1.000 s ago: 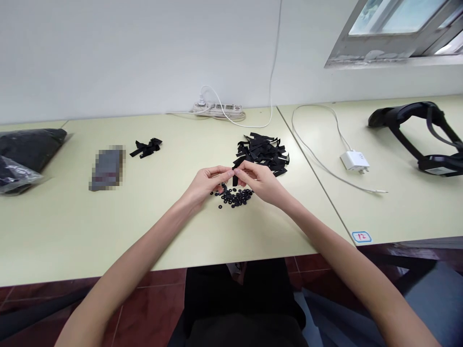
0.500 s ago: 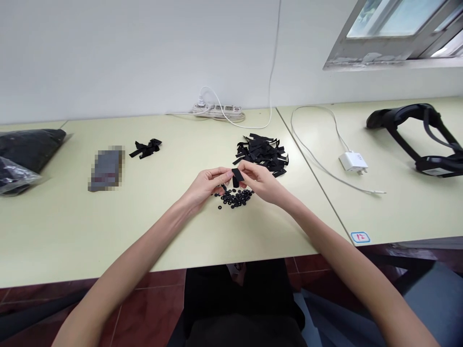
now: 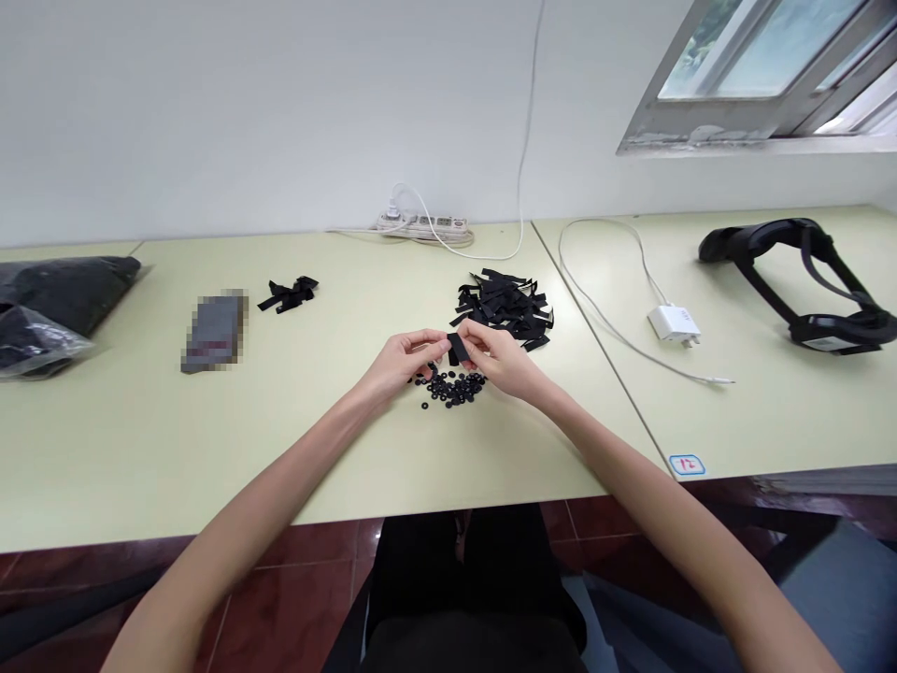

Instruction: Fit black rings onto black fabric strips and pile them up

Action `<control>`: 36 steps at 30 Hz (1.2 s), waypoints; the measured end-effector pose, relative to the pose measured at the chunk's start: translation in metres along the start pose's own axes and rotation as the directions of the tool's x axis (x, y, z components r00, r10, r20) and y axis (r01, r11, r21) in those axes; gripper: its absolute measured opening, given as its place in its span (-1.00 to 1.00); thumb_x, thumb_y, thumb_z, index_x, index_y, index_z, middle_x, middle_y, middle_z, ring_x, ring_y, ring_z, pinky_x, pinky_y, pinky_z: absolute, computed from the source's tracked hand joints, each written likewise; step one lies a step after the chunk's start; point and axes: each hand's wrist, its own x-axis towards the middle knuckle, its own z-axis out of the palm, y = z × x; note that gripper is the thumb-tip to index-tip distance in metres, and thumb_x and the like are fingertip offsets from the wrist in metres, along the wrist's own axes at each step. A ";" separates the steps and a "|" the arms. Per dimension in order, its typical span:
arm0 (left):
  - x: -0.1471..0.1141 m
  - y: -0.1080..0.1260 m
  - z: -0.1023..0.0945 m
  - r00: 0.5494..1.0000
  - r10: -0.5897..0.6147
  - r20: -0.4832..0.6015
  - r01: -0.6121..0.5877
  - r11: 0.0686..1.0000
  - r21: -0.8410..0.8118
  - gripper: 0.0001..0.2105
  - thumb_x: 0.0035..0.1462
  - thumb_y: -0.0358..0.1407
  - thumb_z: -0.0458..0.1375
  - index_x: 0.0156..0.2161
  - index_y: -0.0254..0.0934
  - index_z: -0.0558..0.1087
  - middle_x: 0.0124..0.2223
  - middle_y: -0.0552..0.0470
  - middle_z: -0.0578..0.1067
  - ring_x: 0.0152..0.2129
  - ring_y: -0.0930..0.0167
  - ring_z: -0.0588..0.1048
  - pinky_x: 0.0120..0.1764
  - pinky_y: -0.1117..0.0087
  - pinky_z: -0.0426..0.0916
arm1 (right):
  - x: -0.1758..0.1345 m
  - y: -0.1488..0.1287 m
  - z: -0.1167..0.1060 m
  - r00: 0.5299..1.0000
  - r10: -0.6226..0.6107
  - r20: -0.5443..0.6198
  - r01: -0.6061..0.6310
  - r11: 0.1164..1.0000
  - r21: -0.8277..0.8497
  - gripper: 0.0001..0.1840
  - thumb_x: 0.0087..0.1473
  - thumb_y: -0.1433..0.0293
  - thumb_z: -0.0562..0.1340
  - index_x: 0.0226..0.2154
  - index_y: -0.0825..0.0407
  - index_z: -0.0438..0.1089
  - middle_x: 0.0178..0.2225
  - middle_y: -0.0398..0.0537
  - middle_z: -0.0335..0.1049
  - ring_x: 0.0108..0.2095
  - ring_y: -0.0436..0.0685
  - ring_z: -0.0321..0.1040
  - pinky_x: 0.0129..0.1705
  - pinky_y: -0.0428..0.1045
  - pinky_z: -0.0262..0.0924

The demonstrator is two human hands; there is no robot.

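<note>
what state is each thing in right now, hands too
left hand, pinching the black strip
right hand, pinching it too
black strip, held between both hands, apparently folded
small black rings, loose, scattered
large strip pile, loose, overlapping
small strip pile, loose, overlapping
power strip, white plug inserted
white charger, unplugged, prongs bare
plastic bag, filled, closure unclear
headset, set down, on or off unclear

Left hand (image 3: 410,359), 1; right hand (image 3: 503,359), 1. Black strip (image 3: 458,349) between them, at least 1. Larger strip pile (image 3: 503,304) at 1 o'clock from the hands, smaller strip pile (image 3: 290,294) at 10: total 2 (strips overlap; individual count not possible). Black rings (image 3: 455,389), 6 o'clock: dozens, one heap. Near 12, power strip (image 3: 424,227), 1. Near 3, charger (image 3: 674,322), 1; headset (image 3: 841,327), 1. Near 9, bag (image 3: 77,288), 1.
</note>
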 end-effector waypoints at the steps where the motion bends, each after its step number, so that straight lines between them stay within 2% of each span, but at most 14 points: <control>1: 0.000 0.001 -0.002 1.000 0.004 0.007 -0.004 1.000 0.008 -0.64 0.10 0.06 0.48 -0.19 -0.19 0.70 -0.26 -0.01 0.54 -0.50 0.47 0.36 -0.35 0.33 0.30 | 0.000 0.001 0.001 1.000 -0.002 -0.001 0.002 1.000 0.016 -0.73 0.47 0.20 0.13 -0.30 -0.09 0.24 -0.46 -0.22 0.37 -0.43 0.05 0.25 -0.29 0.01 0.16; 5: -0.001 0.007 -0.006 0.999 0.035 0.024 -0.036 0.999 0.036 -0.62 0.11 0.06 0.49 -0.18 -0.22 0.69 -0.24 -0.01 0.58 -0.51 0.49 0.39 -0.33 0.34 0.33 | 0.000 0.001 0.004 1.000 -0.031 -0.005 0.031 0.997 0.066 -0.69 0.50 0.14 0.14 -0.29 -0.09 0.27 -0.44 -0.20 0.40 -0.41 0.06 0.30 -0.27 0.01 0.20; 9: -0.001 0.007 -0.006 0.997 0.075 0.026 -0.075 0.997 -0.013 -0.61 0.15 0.07 0.47 -0.15 -0.22 0.65 -0.23 -0.03 0.59 -0.42 0.44 0.45 -0.32 0.37 0.39 | 0.001 -0.003 0.003 0.999 -0.051 -0.004 0.051 0.995 0.087 -0.58 0.52 0.00 0.10 -0.27 -0.08 0.32 -0.42 -0.17 0.44 -0.37 0.08 0.35 -0.21 0.01 0.27; 13: 0.002 0.005 -0.010 0.991 0.076 -0.113 -0.090 0.989 -0.120 -0.60 0.13 0.04 0.48 -0.13 -0.21 0.59 0.00 -0.05 0.60 -0.19 0.38 0.55 -0.20 0.39 0.49 | 0.002 -0.003 -0.001 0.997 -0.021 -0.077 0.027 0.997 0.078 -0.50 0.53 -0.07 0.04 -0.20 -0.06 0.41 -0.44 -0.16 0.43 -0.38 0.10 0.35 -0.19 0.02 0.29; 15: 0.005 0.004 -0.015 0.984 0.036 -0.172 -0.066 0.983 -0.172 -0.57 0.09 0.04 0.50 -0.15 -0.23 0.55 0.00 -0.08 0.62 -0.14 0.37 0.57 -0.14 0.39 0.50 | 0.003 -0.001 -0.003 0.993 0.006 -0.114 0.002 0.998 0.068 -0.49 0.53 -0.06 0.04 -0.20 -0.05 0.44 -0.43 -0.15 0.43 -0.38 0.10 0.34 -0.20 0.02 0.26; 20: 0.012 0.003 -0.035 0.970 0.012 -0.244 -0.064 0.976 -0.206 -0.51 0.05 -0.02 0.55 -0.08 -0.18 0.45 -0.18 -0.02 0.67 -0.29 0.43 0.55 -0.25 0.47 0.42 | 0.004 0.006 -0.003 0.980 0.077 -0.182 -0.062 0.994 0.091 -0.46 0.48 -0.11 0.09 -0.24 -0.04 0.47 -0.45 -0.15 0.42 -0.39 0.11 0.33 -0.24 0.03 0.24; 23: 0.014 0.004 -0.043 0.964 0.008 -0.266 -0.055 0.984 -0.170 -0.50 0.06 -0.06 0.52 0.01 -0.15 0.45 -0.19 -0.03 0.69 -0.36 0.45 0.53 -0.30 0.47 0.38 | 0.005 0.008 -0.003 0.976 0.109 -0.190 -0.089 0.990 0.112 -0.46 0.47 -0.10 0.11 -0.27 -0.04 0.48 -0.46 -0.14 0.41 -0.40 0.10 0.32 -0.27 0.02 0.24; 27: 0.013 0.005 -0.047 0.953 -0.009 -0.303 -0.033 0.990 -0.135 -0.47 -0.01 -0.19 0.48 0.10 -0.21 0.54 -0.17 -0.08 0.72 -0.42 0.46 0.52 -0.23 0.40 0.46 | 0.007 0.010 -0.004 0.972 0.134 -0.193 -0.113 0.987 0.114 -0.50 0.47 -0.05 0.12 -0.28 -0.04 0.48 -0.47 -0.16 0.41 -0.40 0.10 0.32 -0.28 0.02 0.22; 32: 0.013 0.005 -0.047 0.943 0.009 -0.332 -0.051 0.992 -0.119 -0.60 -0.07 -0.22 0.46 -0.07 -0.27 0.64 -0.14 -0.13 0.73 -0.42 0.44 0.53 -0.25 0.39 0.49 | 0.010 0.011 -0.009 0.971 0.089 -0.222 -0.069 0.993 0.097 -0.47 0.44 -0.08 0.12 -0.29 -0.03 0.48 -0.47 -0.16 0.40 -0.40 0.10 0.34 -0.25 0.02 0.26; 36: 0.017 0.004 -0.054 0.937 0.018 -0.349 -0.076 0.985 -0.154 -0.61 0.01 -0.14 0.46 -0.08 -0.28 0.64 -0.02 -0.19 0.72 -0.30 0.39 0.61 -0.24 0.41 0.52 | 0.012 0.014 -0.017 0.955 0.078 -0.286 -0.069 0.997 0.041 -0.45 0.41 -0.10 0.14 -0.31 -0.02 0.49 -0.48 -0.14 0.43 -0.41 0.10 0.32 -0.26 0.02 0.25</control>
